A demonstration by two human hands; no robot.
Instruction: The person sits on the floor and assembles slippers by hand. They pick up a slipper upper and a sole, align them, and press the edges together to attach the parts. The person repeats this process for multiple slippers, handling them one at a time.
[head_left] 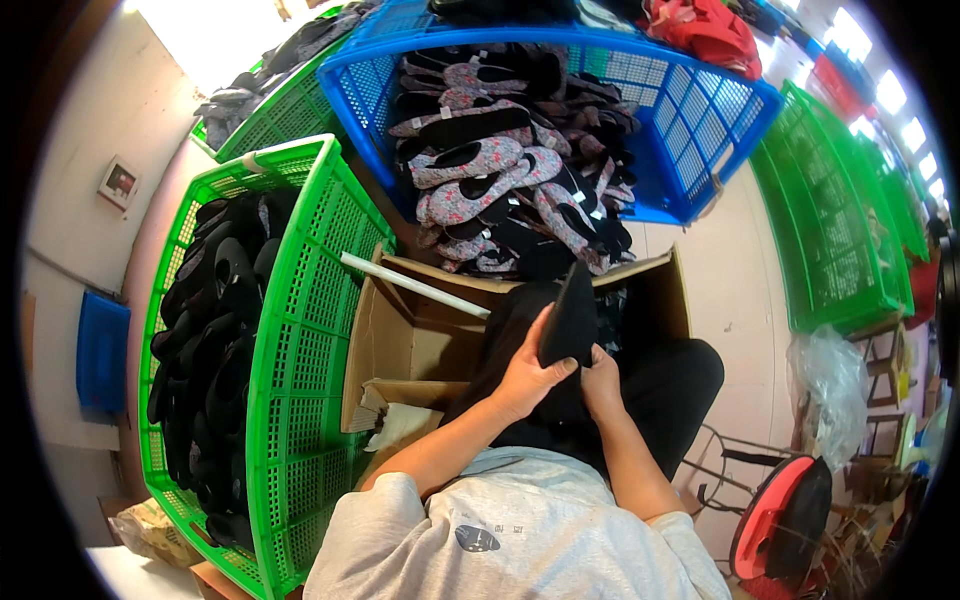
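Pale floor runs down the right of the frame and a whitish wall curves along the left, with a small framed panel on it. Near the centre of the frame is a black shoe, tilted up on end above my dark trousers. My left grip is closed around its lower left side, thumb across the near face. My right grip is curled at its lower right edge; whether it holds the shoe, I cannot tell. Behind them is an open cardboard box, a white rod slanting over its left side. Above that, a blue crate holds a heap of flowered shoes, and red cloth lies at the top. At the left, a green crate with mesh sides is filled with black shoes; a blue bin shows against the wall. At the right edge, green crates stand above a clear plastic bag; at lower right is a red and black padded thing.
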